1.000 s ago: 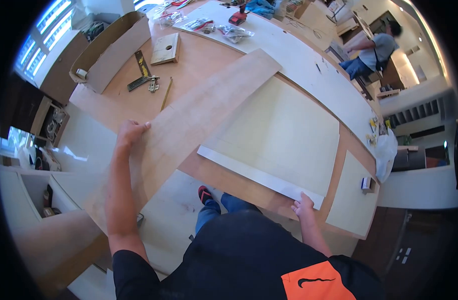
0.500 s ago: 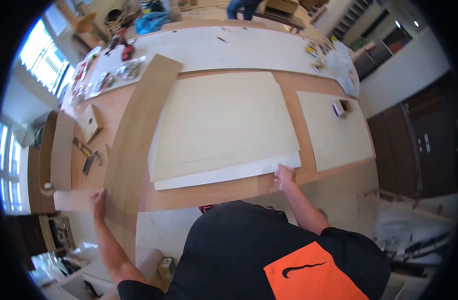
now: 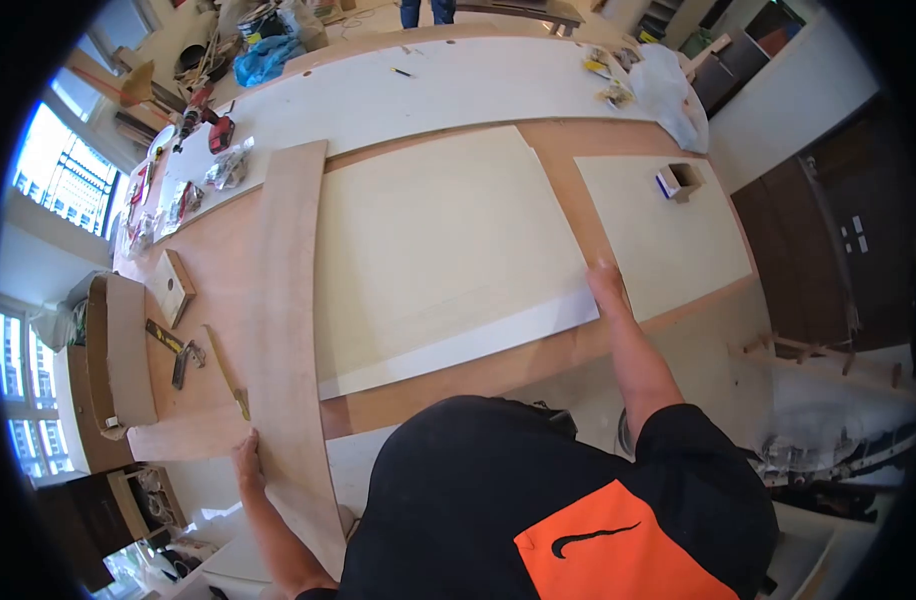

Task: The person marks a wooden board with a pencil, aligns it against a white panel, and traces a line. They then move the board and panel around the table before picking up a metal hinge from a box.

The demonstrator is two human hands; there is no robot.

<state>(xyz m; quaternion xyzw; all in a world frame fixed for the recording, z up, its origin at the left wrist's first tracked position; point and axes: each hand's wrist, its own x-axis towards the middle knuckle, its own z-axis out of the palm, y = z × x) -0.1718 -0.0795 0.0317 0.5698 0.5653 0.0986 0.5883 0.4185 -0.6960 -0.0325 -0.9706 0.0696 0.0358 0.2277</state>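
Observation:
My left hand (image 3: 248, 462) is closed on the left edge of a long, thin wooden plank (image 3: 290, 290) near its front end. The plank runs away from me across the workbench, its front end jutting past the bench edge. Along its right side lies a cream panel (image 3: 428, 240), with a white panel (image 3: 468, 338) showing as a strip beneath the cream one's front edge. My right hand (image 3: 606, 285) grips the right side of these stacked panels near the front corner, its fingertips partly hidden.
On the left lie a hammer (image 3: 183, 362), a thin strip (image 3: 226, 372) and a small wooden block (image 3: 173, 287). A red drill (image 3: 218, 132) rests at the back left. A small open box (image 3: 678, 181) stands on another cream panel (image 3: 658, 245). Someone's legs (image 3: 428, 12) show beyond the bench.
The plank has swung straighter, its edge now along the panels' left side. My right hand has moved from the panels' front edge to their right edge. The camera view has shifted.

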